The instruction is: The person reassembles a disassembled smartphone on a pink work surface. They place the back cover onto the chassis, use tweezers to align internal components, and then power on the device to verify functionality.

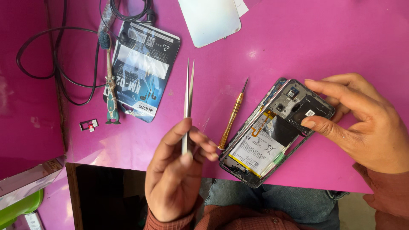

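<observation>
a pink bench (349, 38) carries an opened phone (272, 134) at its near edge, a gold screwdriver (232, 117) just left, a printed pouch (142, 68), black cables (55, 64) far left.

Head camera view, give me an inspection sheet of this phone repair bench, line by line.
Surface: pink table, scuffed.
Job's things: opened smartphone with its back off, battery exposed; metal tweezers.
Clutter: gold screwdriver beside the phone, printed foil pouch, toothbrush, SIM tray, white back cover.
Grippers: left hand holds the tweezers tips-up; right hand grips the phone's top end.
Cables: black cable looped at upper left.
Surroundings: green object at lower left; person's jeans below the table edge.
</observation>
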